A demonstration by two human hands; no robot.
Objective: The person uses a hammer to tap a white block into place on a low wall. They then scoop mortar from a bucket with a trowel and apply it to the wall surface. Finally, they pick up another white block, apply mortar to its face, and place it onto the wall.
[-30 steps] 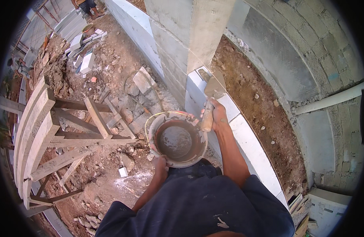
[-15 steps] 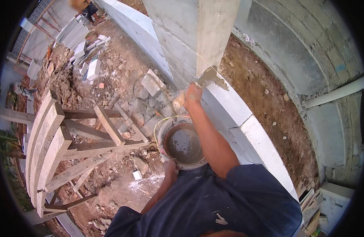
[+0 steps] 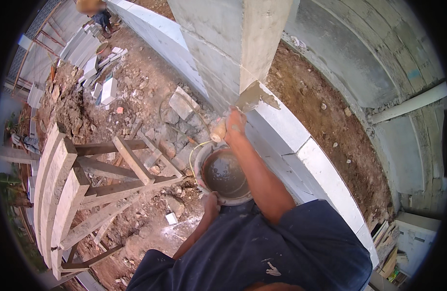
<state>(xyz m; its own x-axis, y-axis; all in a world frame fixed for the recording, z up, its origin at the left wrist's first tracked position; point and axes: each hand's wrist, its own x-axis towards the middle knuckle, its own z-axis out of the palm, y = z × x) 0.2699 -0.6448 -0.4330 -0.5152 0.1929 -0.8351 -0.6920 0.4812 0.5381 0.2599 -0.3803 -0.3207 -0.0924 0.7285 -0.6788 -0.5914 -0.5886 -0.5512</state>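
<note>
My right hand [image 3: 234,124] is closed round the thick wooden handle [image 3: 218,131] of a trowel, beside the top of a low white block wall [image 3: 281,127]. Its blade is hard to tell from the wet grey mortar [image 3: 258,97] smeared on the wall top, against the foot of a concrete column [image 3: 223,53]. With closed fingers, my left hand [image 3: 211,202] grips the near left rim of a round bucket [image 3: 202,180]. Grey, soupy mortar [image 3: 226,172] lies inside the bucket, which sits against my body.
A curved wooden frame [image 3: 83,186] stands on the rubble-strewn ground at left. White blocks [image 3: 108,91] lie farther off, near another person [image 3: 100,17]. Right of the wall runs a strip of bare soil [image 3: 325,116], then a grey wall with a white pipe [image 3: 410,103].
My right hand and the trowel have shifted slightly down and left, toward the bucket. My left hand stays on the rim. The far person now appears more upright.
</note>
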